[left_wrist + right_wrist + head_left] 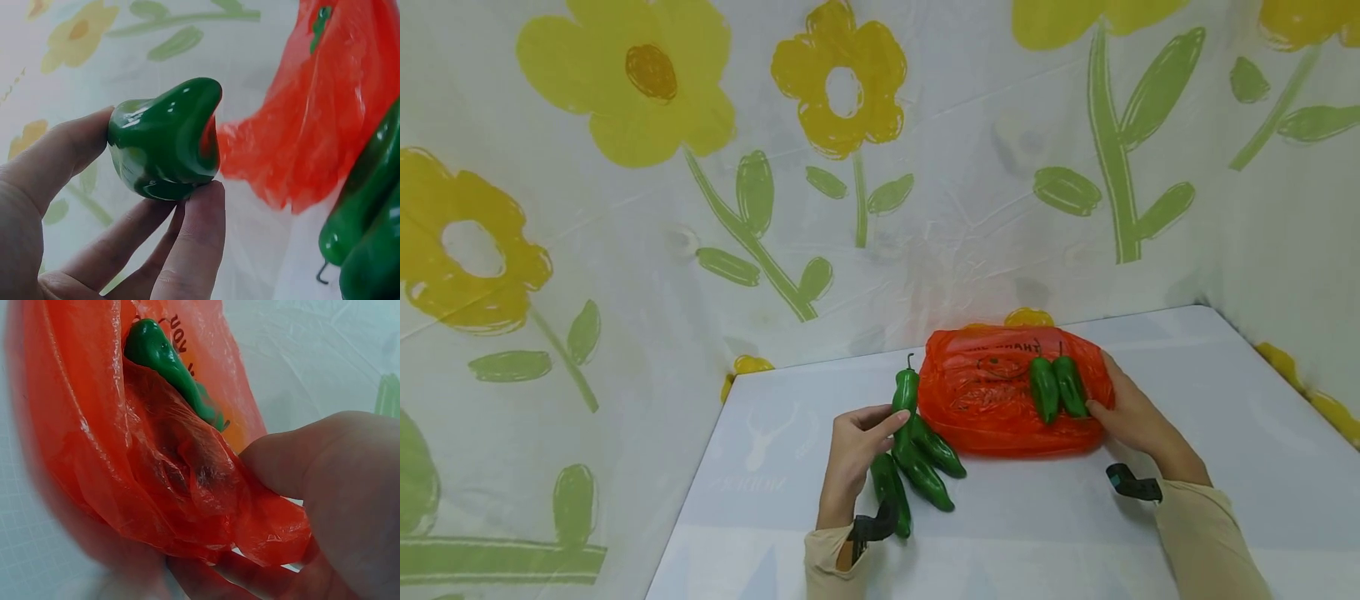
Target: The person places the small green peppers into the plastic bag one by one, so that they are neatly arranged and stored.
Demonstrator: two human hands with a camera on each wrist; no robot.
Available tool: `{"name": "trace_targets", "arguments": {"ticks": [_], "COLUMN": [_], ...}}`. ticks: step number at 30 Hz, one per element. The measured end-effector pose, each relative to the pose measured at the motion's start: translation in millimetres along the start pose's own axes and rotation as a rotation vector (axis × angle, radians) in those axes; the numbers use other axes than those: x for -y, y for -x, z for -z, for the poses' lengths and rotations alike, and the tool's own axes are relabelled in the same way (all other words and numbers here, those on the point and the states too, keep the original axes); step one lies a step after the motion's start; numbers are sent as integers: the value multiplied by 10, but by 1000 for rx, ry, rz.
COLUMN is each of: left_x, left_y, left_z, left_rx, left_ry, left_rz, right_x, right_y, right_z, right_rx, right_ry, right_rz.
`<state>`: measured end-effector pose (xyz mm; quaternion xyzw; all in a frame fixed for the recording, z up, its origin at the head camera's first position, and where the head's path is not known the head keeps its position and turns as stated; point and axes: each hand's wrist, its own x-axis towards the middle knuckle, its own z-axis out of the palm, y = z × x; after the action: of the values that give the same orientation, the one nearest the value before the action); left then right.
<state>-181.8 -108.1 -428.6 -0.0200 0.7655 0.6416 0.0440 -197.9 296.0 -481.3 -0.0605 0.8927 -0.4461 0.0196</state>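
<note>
My left hand [856, 446] pinches a glossy green pepper [906, 390] between thumb and fingers, its thin stem pointing up. In the left wrist view the held pepper [164, 140] is seen from its end. Just beneath and beside this hand, several more green peppers [925, 479] lie on the table. A red plastic bag [970, 421] with dark print lies to the right of them. At the bag's right edge my right hand [1138, 417] grips the thin plastic [269, 534], thumb on top. Two green peppers [1057, 387] lie at the bag, partly within its folds [165, 362].
The white table [1000, 525] carries a faint deer-head print at its left. Behind and at the sides hangs a pale curtain [940, 200] with yellow flowers, meeting the table's back edge just behind the bag.
</note>
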Motion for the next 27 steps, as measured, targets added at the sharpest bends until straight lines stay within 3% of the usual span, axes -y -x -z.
{"name": "trace_targets", "arguments": {"ticks": [15, 27], "left_x": [-123, -236], "left_y": [-40, -172], "left_z": [-293, -631], "left_rx": [85, 125], "left_ry": [-11, 88], "left_rz": [-34, -42], "right_x": [9, 21], "right_y": [-10, 12], "right_z": [1, 1], "right_rx": [-2, 9], "right_ry": [-6, -22], "right_rz": [24, 22]}}
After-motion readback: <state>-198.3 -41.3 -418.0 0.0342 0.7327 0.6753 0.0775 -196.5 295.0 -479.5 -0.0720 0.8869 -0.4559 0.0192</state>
